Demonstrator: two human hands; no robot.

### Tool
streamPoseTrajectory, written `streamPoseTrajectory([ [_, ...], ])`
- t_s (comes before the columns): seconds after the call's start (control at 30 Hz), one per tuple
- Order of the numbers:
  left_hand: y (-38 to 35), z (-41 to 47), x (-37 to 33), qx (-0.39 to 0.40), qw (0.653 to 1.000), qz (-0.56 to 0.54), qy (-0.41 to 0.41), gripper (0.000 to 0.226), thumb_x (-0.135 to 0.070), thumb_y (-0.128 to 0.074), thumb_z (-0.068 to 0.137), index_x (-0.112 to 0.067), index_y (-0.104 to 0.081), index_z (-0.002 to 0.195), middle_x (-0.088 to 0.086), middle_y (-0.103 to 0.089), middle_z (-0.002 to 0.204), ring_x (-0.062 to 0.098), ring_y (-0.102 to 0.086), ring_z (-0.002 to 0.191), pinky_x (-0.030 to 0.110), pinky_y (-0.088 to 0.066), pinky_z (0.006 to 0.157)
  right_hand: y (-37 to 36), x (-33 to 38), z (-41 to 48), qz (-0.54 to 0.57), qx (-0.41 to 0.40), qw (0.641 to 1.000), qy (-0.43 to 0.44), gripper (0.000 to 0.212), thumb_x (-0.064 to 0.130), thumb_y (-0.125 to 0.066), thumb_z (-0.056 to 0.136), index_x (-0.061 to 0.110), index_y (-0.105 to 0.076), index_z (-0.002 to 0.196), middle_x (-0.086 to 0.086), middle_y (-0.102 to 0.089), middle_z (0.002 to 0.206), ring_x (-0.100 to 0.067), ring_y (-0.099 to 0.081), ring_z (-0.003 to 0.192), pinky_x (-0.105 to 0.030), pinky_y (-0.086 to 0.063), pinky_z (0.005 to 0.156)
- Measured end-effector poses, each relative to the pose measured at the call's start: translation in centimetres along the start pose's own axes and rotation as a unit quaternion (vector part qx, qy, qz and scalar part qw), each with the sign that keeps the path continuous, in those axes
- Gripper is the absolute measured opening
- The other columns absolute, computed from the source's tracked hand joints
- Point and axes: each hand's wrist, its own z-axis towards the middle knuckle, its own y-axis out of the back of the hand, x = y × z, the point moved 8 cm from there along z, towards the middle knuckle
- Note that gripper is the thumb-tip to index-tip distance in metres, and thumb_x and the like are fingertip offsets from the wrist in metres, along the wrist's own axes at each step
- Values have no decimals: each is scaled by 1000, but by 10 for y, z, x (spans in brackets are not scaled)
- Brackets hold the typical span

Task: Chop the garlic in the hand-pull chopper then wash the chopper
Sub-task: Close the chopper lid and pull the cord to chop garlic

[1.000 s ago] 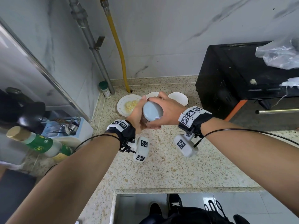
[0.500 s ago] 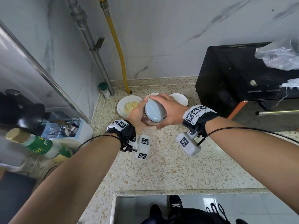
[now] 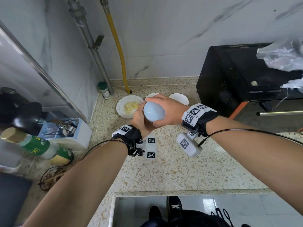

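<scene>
- Over near counter (image 3: 172,169): left hand (image 3: 141,118) cupped round chopper (image 3: 153,116) body from below, gripping.
- Alongside: right hand (image 3: 167,107) wrapped over pale blue lid (image 3: 155,111), gripping; chopper aloft, tilted.
- Handling note: likely lid removal; brace body, turn lid squarely, keep level over counter.
- Beyond: plate (image 3: 120,110) bearing chopped garlic (image 3: 131,106); white bowls (image 3: 179,97) behind.

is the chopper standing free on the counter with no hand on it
No, the left hand and the right hand both grip the chopper, its pale blue lid tilted toward the camera.
</scene>
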Motion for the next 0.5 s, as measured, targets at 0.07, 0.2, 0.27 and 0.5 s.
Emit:
streamPoseTrajectory([
  [0.07, -3, 2, -2, 12, 1000, -1, -16, 53, -53, -48, 99, -17, -56, 136, 21, -65, 130, 37, -67, 111, 61, -47, 99, 0, 2, 0, 25, 5, 1000, -3, 93, 35, -81, 71, 23, -32, 150, 2, -36, 148, -18, -41, 132, -39, -38, 109],
  [0.2, -4, 1, -7, 6, 999, 32, -29, 48, -54, -48, 98, -19, -61, 129, 15, -73, 117, 32, -73, 101, 56, -58, 84, 6, -1, -4, 69, -3, 998, -5, 87, 30, -84, 70, 24, -40, 144, 3, -45, 140, -16, -47, 124, -37, -42, 104],
  [0.27, -7, -1, -9, 11, 999, 36, -36, 46, -53, -49, 99, -20, -62, 128, 12, -75, 111, 29, -75, 96, 48, -60, 73, 7, 0, -6, 91, -12, 996, 4, 83, 27, -84, 70, 23, -42, 142, 2, -47, 138, -16, -47, 124, -37, -41, 105],
  [0.5, -9, -2, -4, 37, 999, -4, 10, 61, -63, -51, 95, -14, -60, 130, 24, -70, 117, 41, -72, 99, 58, -57, 80, 2, -6, -6, 79, 10, 997, 0, 87, 54, -77, 75, 29, -34, 147, 5, -37, 145, -15, -41, 129, -33, -40, 104],
])
